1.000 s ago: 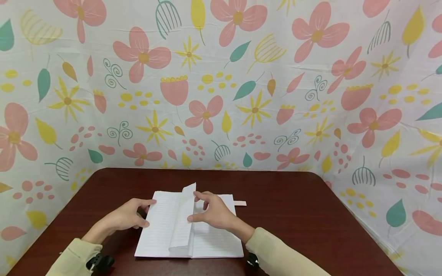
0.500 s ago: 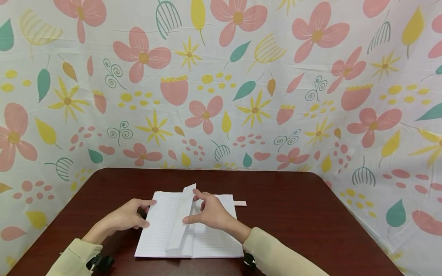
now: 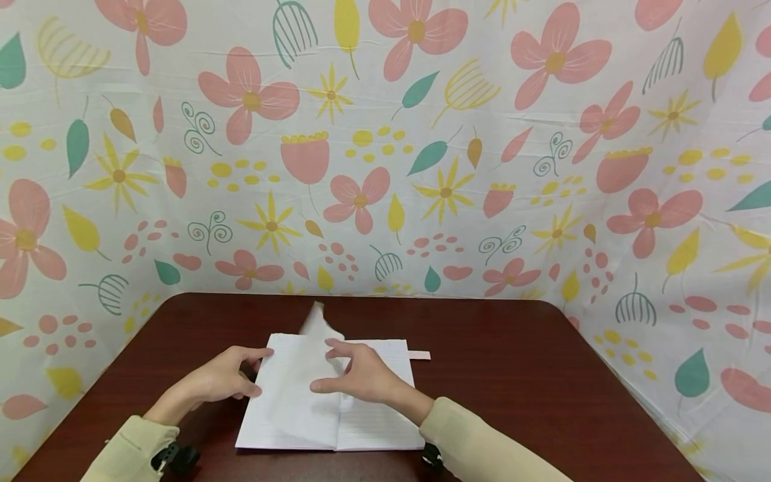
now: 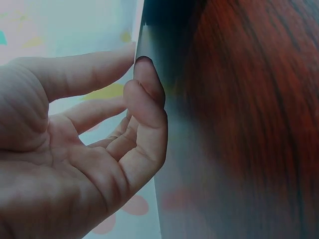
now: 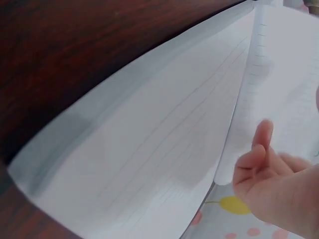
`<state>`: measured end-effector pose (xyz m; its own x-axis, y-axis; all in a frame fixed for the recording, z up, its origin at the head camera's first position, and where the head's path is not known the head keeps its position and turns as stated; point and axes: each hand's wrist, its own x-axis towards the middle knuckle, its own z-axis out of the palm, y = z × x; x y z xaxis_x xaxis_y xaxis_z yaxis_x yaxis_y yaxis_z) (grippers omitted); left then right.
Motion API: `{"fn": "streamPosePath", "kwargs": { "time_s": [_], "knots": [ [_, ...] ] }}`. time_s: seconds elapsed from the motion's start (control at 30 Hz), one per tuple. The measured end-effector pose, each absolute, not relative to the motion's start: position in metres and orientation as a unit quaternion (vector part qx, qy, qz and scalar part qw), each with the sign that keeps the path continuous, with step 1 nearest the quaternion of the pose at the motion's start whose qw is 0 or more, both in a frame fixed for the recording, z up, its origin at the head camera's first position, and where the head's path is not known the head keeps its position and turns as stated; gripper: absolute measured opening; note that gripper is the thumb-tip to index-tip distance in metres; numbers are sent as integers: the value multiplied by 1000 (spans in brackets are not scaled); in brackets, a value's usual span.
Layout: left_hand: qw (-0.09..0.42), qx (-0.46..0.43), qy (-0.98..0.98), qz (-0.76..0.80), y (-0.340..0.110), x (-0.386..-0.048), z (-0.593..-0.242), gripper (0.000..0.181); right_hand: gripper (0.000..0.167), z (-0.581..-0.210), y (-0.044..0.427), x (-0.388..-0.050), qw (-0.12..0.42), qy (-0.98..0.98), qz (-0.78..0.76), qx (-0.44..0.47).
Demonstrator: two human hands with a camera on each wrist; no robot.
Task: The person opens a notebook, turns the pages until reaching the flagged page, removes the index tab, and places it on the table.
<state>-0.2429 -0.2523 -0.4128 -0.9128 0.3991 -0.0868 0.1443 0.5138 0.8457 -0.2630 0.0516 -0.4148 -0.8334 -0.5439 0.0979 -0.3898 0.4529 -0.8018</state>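
An open lined notebook (image 3: 379, 428) lies on the brown table. My left hand (image 3: 213, 378) pinches its left edge; in the left wrist view the thumb of that hand (image 4: 99, 149) is on one side of the edge, with curled fingers on the other. A loose page (image 3: 301, 402), blurred, slants over the left half, its top corner raised. Beside that page is my right hand (image 3: 367, 375), thumb and index finger spread apart. The right wrist view has this hand (image 5: 279, 184) with loosely bent fingers and no paper visible between them, near the notebook (image 5: 149, 139).
A pale tab (image 3: 419, 355) sticks out from the notebook's right side. The brown table (image 3: 512, 375) extends around the notebook. Behind and beside it hangs a white cloth (image 3: 373, 248) with flowers and leaves. Dark bands are at both wrists.
The page has swung left and come away from the right thumb and index finger. The right hand has shifted slightly left. My left hand has kept its place and hold.
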Motion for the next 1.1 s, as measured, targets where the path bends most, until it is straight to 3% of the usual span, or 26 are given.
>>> {"fn": "streamPosePath", "kwargs": {
  "time_s": [0.33, 1.1],
  "knots": [
    [145, 160, 853, 475, -253, -242, -409, 73, 81, -414, 55, -258, 122, 869, -372, -302],
    [103, 147, 877, 445, -247, -245, -418, 69, 77, -416, 54, -258, 135, 863, -364, -322]
  ]
}}
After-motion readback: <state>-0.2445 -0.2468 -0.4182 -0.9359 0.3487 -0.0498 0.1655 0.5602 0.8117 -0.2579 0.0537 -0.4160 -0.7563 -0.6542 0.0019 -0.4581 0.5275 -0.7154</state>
